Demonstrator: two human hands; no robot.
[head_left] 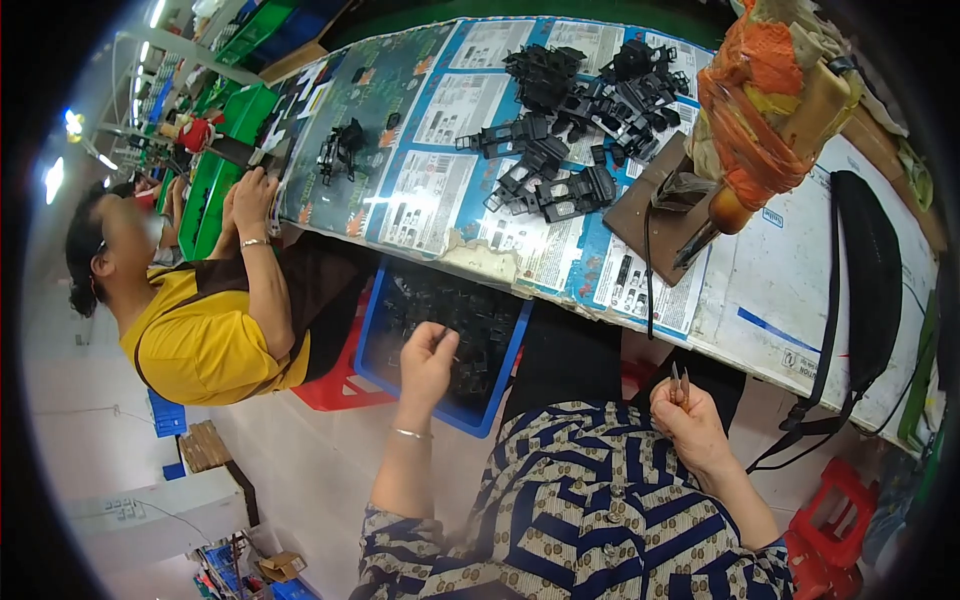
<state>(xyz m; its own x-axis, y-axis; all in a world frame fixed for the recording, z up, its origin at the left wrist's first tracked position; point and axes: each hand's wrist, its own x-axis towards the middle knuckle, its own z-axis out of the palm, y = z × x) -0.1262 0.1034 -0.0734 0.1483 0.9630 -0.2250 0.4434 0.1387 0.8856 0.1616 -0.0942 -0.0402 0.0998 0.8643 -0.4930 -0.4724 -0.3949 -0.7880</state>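
Note:
My left hand [427, 368] is closed in a pinch over a blue crate [480, 420]. A small dark bit shows at its fingertips, too small to name. Inside the crate lie many black plastic parts [412, 312]. Resting near my lap, my right hand [692, 428] is shut on a pair of tweezers [680, 384], their tips pointing up. On the table ahead is a loose pile of black plastic frames [580, 192], apart from both hands. One more black part [341, 150] sits farther left on the table.
A wooden stand wrapped in orange cloth [762, 130] rises from a brown board [655, 215] at the right. Beside it lies a black strap bag [868, 270]. A person in yellow [215, 335] works at my left, near green bins [240, 120]. A red stool [835, 520] stands lower right.

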